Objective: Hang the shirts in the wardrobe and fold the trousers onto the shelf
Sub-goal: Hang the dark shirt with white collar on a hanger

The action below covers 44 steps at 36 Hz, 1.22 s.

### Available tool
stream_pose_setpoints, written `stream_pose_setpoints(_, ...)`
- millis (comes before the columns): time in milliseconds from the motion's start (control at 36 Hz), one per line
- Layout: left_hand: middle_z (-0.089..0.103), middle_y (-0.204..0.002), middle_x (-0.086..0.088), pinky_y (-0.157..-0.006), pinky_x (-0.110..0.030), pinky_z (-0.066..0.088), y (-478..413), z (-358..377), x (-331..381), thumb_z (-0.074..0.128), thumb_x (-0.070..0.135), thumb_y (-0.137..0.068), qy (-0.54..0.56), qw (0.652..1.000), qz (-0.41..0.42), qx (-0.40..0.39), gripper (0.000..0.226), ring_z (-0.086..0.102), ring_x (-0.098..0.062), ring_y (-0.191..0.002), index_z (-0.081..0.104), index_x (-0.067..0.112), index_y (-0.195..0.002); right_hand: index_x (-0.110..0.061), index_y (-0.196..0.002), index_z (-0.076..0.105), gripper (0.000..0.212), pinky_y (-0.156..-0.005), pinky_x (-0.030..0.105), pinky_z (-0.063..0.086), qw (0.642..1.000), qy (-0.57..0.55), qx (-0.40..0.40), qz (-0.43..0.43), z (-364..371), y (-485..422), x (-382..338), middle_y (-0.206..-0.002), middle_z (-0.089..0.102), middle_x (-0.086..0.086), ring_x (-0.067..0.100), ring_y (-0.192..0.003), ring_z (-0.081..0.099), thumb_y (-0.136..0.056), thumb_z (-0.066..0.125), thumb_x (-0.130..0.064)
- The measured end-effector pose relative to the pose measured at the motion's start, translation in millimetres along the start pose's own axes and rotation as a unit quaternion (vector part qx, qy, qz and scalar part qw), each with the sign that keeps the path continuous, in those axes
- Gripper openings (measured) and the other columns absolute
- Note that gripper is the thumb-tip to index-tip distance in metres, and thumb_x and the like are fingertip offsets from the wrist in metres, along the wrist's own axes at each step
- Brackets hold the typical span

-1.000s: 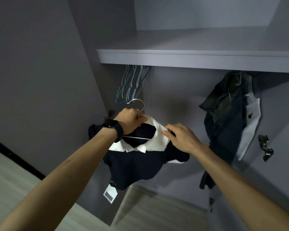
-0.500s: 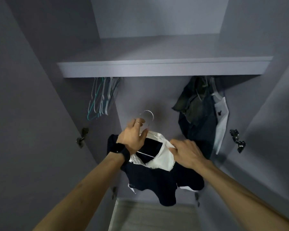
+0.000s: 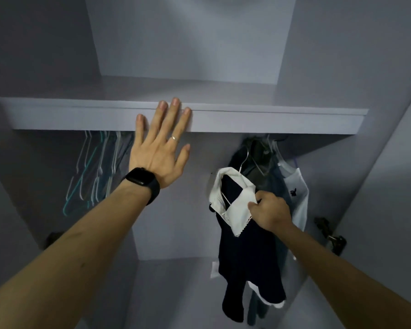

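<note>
A dark navy shirt (image 3: 247, 252) with a white collar (image 3: 235, 205) hangs on a wire hanger (image 3: 243, 160) at the right of the wardrobe, its hook up under the shelf. My right hand (image 3: 269, 213) pinches the white collar at its right side. My left hand (image 3: 160, 148) is spread flat, fingers straight, with its fingertips against the front edge of the grey shelf (image 3: 271, 119). It holds nothing. A black watch sits on that wrist.
Several bare wire hangers (image 3: 97, 167) hang at the left under the shelf. Dark garments (image 3: 265, 172) and a white shirt (image 3: 297, 198) hang behind the navy one. Door hinges (image 3: 330, 236) stick out at the right wall; another hinge (image 3: 54, 237) is at the left.
My left hand let go of the hanger hook and rose to the shelf edge. The shirt moved right and now hangs beside the other clothes, with my right hand still on its collar.
</note>
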<state>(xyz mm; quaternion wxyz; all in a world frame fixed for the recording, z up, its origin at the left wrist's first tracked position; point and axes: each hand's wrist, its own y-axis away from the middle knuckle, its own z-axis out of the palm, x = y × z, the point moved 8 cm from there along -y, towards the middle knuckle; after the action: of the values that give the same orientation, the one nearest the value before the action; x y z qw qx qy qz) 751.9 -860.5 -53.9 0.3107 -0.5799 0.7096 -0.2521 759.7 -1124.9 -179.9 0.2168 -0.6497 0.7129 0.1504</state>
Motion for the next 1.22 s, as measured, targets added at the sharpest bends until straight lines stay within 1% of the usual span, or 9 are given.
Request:
stream_pose_setpoints(83,-0.018,-0.166,0.000,-0.120,-0.063,0.000,-4.6,10.7,0.4,0.034,0.050,-0.101,0.011,1.000,0.003,0.027,0.077,-0.015,-0.022,-0.153,-0.007,0.025,-0.160,-0.011,-0.075,0.046,0.022,-0.072,0.035,0.043,0.999,-0.021,0.019,0.014,0.9,-17.2,2.4,-0.081,0.061,0.012,0.038,-0.087,0.061,-0.093,0.056,-0.019)
stream_pose_setpoints(167,-0.016,-0.167,0.001,-0.120,-0.063,-0.003,-10.4,14.0,2.3,0.032,0.053,-0.099,0.023,0.997,-0.006,0.073,0.076,-0.014,-0.021,-0.154,-0.003,0.024,-0.161,-0.017,-0.073,0.040,0.027,-0.073,0.032,0.037,0.999,-0.002,0.050,0.021,1.7,-39.1,3.2,-0.091,0.062,0.013,0.040,-0.099,0.061,-0.095,0.054,-0.022)
stream_pose_setpoints(250,-0.010,-0.168,0.000,-0.119,-0.061,-0.008,-11.5,20.9,2.2,0.030,0.053,-0.100,0.020,0.992,-0.003,0.126,0.074,-0.013,-0.020,-0.154,0.000,0.024,-0.161,-0.011,-0.095,0.054,0.015,-0.076,0.032,0.033,0.996,0.020,0.081,0.026,8.3,-60.2,3.7,-0.113,0.066,0.017,0.040,-0.108,0.060,-0.099,0.052,-0.024)
stream_pose_setpoints(333,-0.009,-0.168,0.000,-0.119,-0.059,-0.011,-14.7,23.6,3.7,0.029,0.053,-0.100,0.007,0.987,0.009,0.161,0.073,-0.011,-0.021,-0.154,-0.001,0.025,-0.161,-0.007,-0.113,0.057,0.024,-0.076,0.034,0.036,0.993,0.039,0.107,0.035,8.0,-78.1,5.3,-0.118,0.065,0.018,0.040,-0.110,0.060,-0.100,0.049,-0.026)
stream_pose_setpoints(611,-0.004,-0.169,0.000,-0.119,-0.055,-0.013,-17.2,28.8,-0.9,0.025,0.051,-0.101,0.013,0.973,0.027,0.227,0.069,-0.006,-0.020,-0.155,0.001,0.026,-0.161,-0.006,-0.130,0.056,0.035,-0.094,0.040,0.044,0.975,0.004,0.207,0.083,-13.1,-114.3,1.0,-0.126,0.063,0.023,0.043,-0.118,0.057,-0.098,0.050,-0.021)
stream_pose_setpoints(722,0.000,-0.169,-0.001,-0.119,-0.056,-0.010,-16.3,27.1,1.2,0.026,0.047,-0.103,0.018,0.968,0.029,0.249,0.066,-0.001,-0.022,-0.155,0.006,0.024,-0.161,-0.007,-0.135,0.055,0.042,-0.092,0.038,0.043,0.974,0.012,0.212,0.084,-18.9,-130.7,-8.9,-0.131,0.061,0.023,0.043,-0.122,0.055,-0.096,0.051,-0.020)
stream_pose_setpoints(889,0.009,-0.168,-0.003,-0.119,-0.059,-0.005,-15.3,30.0,0.8,0.030,0.044,-0.104,0.014,0.959,0.022,0.283,0.062,0.007,-0.024,-0.155,0.014,0.022,-0.161,-0.008,-0.127,0.060,0.036,-0.079,0.034,0.038,0.973,0.039,0.208,0.088,-17.3,-155.5,-11.9,-0.125,0.062,0.025,0.043,-0.117,0.056,-0.095,0.051,-0.020)
stream_pose_setpoints(1028,0.012,-0.167,-0.004,-0.119,-0.059,-0.006,-16.8,31.4,1.2,0.030,0.045,-0.104,0.011,0.956,0.017,0.294,0.062,0.010,-0.025,-0.154,0.017,0.022,-0.160,-0.011,-0.136,0.057,0.043,-0.093,0.038,0.045,0.976,0.060,0.191,0.090,-11.2,-167.1,-11.7,-0.131,0.060,0.024,0.043,-0.120,0.055,-0.094,0.054,-0.022)
stream_pose_setpoints(1222,0.011,-0.167,-0.004,-0.118,-0.058,-0.011,-14.4,31.1,2.7,0.033,0.045,-0.104,0.024,0.964,0.007,0.264,0.063,0.008,-0.024,-0.154,0.016,0.021,-0.160,0.000,-0.128,0.061,0.042,-0.100,0.041,0.046,0.966,0.051,0.191,0.167,-39.4,-174.2,23.7,-0.132,0.059,0.025,0.042,-0.125,0.054,-0.097,0.055,-0.027)
